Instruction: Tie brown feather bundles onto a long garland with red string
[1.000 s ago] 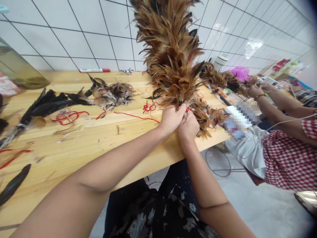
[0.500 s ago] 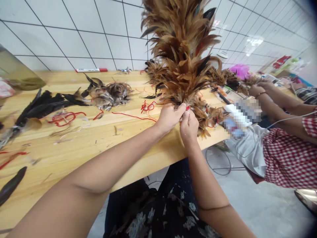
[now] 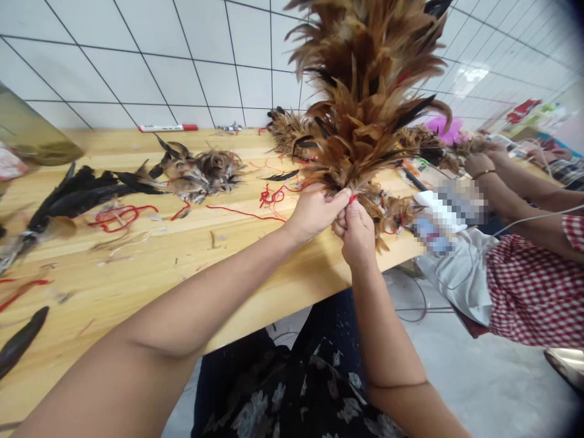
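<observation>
A tall brown feather duster [image 3: 365,91] stands upright over the front edge of the wooden table [image 3: 159,267]. My left hand [image 3: 314,213] grips its base, where the feathers end. My right hand [image 3: 358,231] is closed just beside it, pinching a red thread [image 3: 353,198] at the same spot. The two hands touch each other. The duster's stick is hidden inside my hands.
Loose black feathers [image 3: 86,191], a brown feather bundle [image 3: 205,173] and red threads [image 3: 123,216] lie on the table. A red-capped marker [image 3: 166,128] lies by the tiled wall. At the right, another person in a red checked top [image 3: 533,298] handles feathers.
The duster has swung to the right and leans further that way. Both my hands shifted slightly right with it, still closed at its base.
</observation>
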### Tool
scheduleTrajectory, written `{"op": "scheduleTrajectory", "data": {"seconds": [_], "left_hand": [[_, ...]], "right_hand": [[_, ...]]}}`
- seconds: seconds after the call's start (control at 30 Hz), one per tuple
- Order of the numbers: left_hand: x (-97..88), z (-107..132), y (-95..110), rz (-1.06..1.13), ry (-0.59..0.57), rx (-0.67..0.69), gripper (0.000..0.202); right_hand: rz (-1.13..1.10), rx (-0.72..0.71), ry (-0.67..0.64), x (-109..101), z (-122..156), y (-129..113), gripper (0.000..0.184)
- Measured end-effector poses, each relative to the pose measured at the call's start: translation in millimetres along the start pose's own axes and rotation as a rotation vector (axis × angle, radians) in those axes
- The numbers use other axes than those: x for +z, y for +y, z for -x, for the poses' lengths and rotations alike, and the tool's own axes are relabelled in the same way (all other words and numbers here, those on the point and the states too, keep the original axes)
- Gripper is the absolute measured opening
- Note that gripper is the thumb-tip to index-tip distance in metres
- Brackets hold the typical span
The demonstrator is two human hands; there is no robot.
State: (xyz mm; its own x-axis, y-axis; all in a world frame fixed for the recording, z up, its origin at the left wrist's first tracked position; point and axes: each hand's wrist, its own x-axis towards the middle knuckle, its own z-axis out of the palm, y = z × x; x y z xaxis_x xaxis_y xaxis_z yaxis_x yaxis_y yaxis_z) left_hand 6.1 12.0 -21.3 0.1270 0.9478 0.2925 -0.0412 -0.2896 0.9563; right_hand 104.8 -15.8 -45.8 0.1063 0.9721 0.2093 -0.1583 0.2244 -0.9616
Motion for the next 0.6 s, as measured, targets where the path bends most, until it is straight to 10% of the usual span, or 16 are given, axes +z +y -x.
{"op": "scheduleTrajectory", "data": {"seconds": [0.27,0.6], "left_hand": [[-4.4,-2,-4,0.503,-0.193,-0.063,0.03],[1.4,-7,-12,0.429,-0.112,-0.126,0.026]], "right_hand": [[-0.136,-0.036,-0.01,3,-2,-16,0.052],[0.067,-0.109,0.048,2,10,-13,0.05]]}}
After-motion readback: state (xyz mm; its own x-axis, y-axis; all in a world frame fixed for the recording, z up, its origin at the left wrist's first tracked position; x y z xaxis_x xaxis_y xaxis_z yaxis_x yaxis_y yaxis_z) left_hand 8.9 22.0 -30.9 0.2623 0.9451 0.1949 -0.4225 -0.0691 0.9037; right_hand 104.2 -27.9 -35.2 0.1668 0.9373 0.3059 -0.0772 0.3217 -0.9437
